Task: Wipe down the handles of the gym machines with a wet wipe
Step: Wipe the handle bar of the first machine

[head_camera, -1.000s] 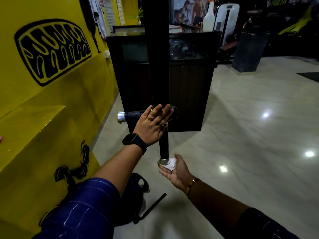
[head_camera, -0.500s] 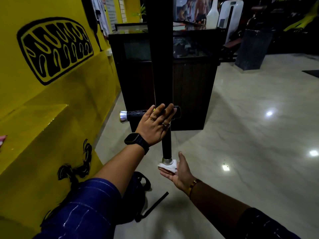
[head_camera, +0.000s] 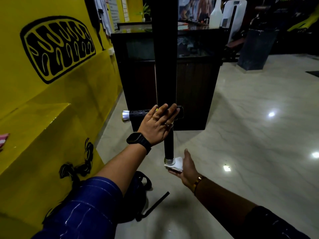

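I'm bracing the crossbar [head_camera: 138, 114] with my left hand [head_camera: 158, 125] flat, while my right hand [head_camera: 188, 167], palm open, is pressing the wipe [head_camera: 177, 163] under the near handle [head_camera: 168, 145], at its cap [head_camera: 169, 161]. Next, I judge, the wipe is needing wrapping round and sliding up the grip.

Counting now: two grips, my left grip [head_camera: 158, 125] and my right grip [head_camera: 188, 167]. Two black handles, the horizontal handle [head_camera: 136, 113] and the vertical handle [head_camera: 168, 149]. One wet wipe [head_camera: 177, 163]. One watch [head_camera: 136, 138], one bracelet [head_camera: 198, 181], one backpack [head_camera: 136, 200] on the floor [head_camera: 241, 135].
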